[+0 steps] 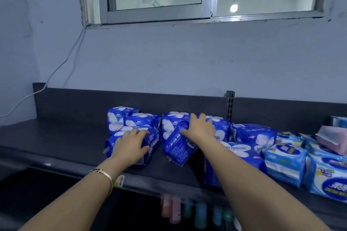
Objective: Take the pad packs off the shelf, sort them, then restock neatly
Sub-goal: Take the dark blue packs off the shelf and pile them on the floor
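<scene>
- The left hand [131,146] lies on the dark blue front pack [153,139] near the shelf's [65,137] front edge, its grip curled over the pack's top.
- The right hand [199,127] grips a tilted pack [176,150] by its upper end, mid-shelf.
- More dark blue packs [120,118] stand along the back edge.
- Several light blue packs [285,163] crowd the right end.

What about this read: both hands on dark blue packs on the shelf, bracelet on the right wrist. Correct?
No: the head view shows the bracelet on the left wrist. The rest holds: left hand on the front pack, right hand on the tilted pack, both dark blue, on the shelf.
</scene>
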The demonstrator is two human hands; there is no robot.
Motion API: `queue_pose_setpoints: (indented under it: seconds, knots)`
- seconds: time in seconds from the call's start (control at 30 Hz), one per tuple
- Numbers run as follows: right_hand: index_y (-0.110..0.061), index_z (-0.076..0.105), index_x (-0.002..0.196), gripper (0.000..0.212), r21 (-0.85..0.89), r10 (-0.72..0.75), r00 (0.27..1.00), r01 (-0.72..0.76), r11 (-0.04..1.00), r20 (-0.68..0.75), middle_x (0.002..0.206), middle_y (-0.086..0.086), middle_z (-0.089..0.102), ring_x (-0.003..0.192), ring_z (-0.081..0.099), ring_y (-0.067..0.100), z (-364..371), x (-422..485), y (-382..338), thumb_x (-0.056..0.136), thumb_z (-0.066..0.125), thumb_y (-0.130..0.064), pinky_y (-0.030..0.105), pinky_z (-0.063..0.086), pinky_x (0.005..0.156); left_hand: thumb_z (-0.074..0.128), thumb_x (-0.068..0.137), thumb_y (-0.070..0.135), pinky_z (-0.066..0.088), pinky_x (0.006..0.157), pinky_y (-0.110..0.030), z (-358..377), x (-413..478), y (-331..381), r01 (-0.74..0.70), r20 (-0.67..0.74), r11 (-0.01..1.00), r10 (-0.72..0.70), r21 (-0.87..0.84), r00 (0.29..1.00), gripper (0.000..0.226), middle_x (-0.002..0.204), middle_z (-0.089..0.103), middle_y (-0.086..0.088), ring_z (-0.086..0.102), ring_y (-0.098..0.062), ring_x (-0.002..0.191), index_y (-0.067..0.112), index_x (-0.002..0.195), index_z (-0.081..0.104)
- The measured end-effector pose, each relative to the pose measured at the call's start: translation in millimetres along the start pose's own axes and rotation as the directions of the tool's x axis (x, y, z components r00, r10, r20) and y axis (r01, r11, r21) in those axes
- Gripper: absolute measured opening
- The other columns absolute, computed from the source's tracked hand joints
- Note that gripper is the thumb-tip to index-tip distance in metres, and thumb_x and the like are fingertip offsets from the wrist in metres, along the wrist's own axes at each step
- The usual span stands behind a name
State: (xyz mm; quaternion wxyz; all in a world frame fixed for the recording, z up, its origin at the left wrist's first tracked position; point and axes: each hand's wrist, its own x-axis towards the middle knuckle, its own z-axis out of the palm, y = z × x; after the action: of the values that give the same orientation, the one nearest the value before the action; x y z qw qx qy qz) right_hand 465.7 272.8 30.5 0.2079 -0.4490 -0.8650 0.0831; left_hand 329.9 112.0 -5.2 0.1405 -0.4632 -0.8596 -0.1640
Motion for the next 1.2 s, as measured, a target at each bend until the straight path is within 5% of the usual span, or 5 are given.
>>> queue_pose_setpoints:
  seconds: [0.37,0.57,0.8,0.97,1.2]
  knots:
    - [-0.028,0.022,0.148,0.091,0.291,0.219,0.968,-0.245,0.925,0.120,0.157,0.007,-0.009,0.141,0.001,0.049,14.0,20.1,-25.3,0.076,0.053,-0.074,0.065,0.030,0.101,0.048,0.090,0.051,0.020,0.106,-0.056,20.9,34.5,-5.8,0.107,0.028,0.994,-0.107,-0.002,0.994,0.050,0.142,0.036,0.007,0.028,-0.019,0.134,0.037,0.137,0.036]
    - [-0.017,0.023,0.144,0.084,0.379,0.355,0.918,-0.395,0.837,0.175,0.149,0.018,0.013,0.124,0.040,0.045,17.6,31.3,-22.8,0.079,0.061,-0.054,0.046,0.042,0.096,0.044,0.089,0.059,0.022,0.104,-0.053,23.8,39.0,-17.5,0.131,0.089,0.991,-0.128,-0.034,0.988,0.051,0.141,0.036,0.007,0.030,-0.020,0.132,0.037,0.134,0.039]
    - [-0.022,0.035,0.137,0.068,0.268,0.221,0.975,-0.212,0.940,-0.005,0.142,0.013,0.028,0.116,0.047,0.038,16.8,16.7,-45.4,0.077,0.058,-0.046,0.044,0.044,0.093,0.036,0.094,0.054,0.019,0.108,-0.049,16.1,40.0,-44.1,0.315,0.014,0.907,-0.324,-0.281,0.946,0.044,0.147,0.030,0.000,0.023,-0.026,0.135,0.033,0.132,0.046]
    - [-0.022,0.040,0.132,0.064,0.137,0.075,0.997,-0.076,0.988,0.012,0.145,0.010,0.027,0.123,0.042,0.038,23.0,11.3,-71.5,0.076,0.058,-0.048,0.046,0.040,0.097,0.041,0.093,0.052,0.028,0.107,-0.047,24.3,43.2,-76.0,0.536,0.207,0.715,-0.500,-0.449,0.841,0.061,0.146,0.029,-0.016,0.032,-0.039,0.129,0.022,0.144,0.026]
    - [-0.023,0.032,0.141,0.070,0.021,0.056,0.998,-0.056,0.998,0.007,0.148,0.011,0.028,0.130,0.036,0.039,44.4,2.9,-87.8,0.082,0.055,-0.052,0.049,0.034,0.099,0.056,0.084,0.057,0.048,0.093,-0.045,34.1,50.4,-99.1,0.620,0.477,0.182,-0.491,-0.763,0.730,0.069,0.119,0.059,-0.016,0.060,-0.037,0.101,0.005,0.128,0.047]
